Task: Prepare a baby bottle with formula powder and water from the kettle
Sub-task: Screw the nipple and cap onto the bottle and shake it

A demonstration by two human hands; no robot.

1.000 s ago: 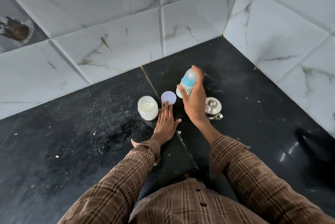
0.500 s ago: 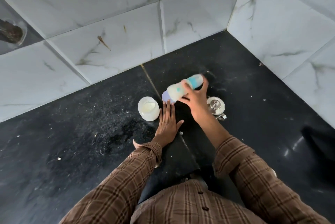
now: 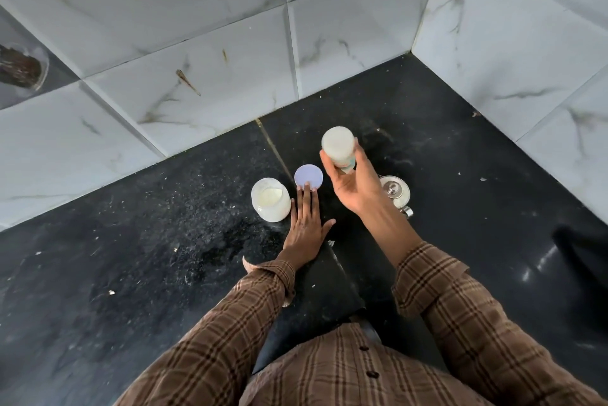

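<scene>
Baby bottle [image 3: 339, 149] sits upturned in the right hand [image 3: 353, 185], base towards the camera, fingers wrapped round its body above the black countertop [image 3: 131, 257], just beyond the steel kettle [image 3: 394, 191]. Inverting it looks like a shake to mix powder and water. Left of the kettle, the left hand [image 3: 306, 228] lies flat and open, fingertips touching the lilac lid [image 3: 308, 176], probably for steadying; the open formula jar [image 3: 270, 199] stands just beside that hand. Half a second ago the bottle lay sideways; a second ago it was upright. The left hand has not moved.
</scene>
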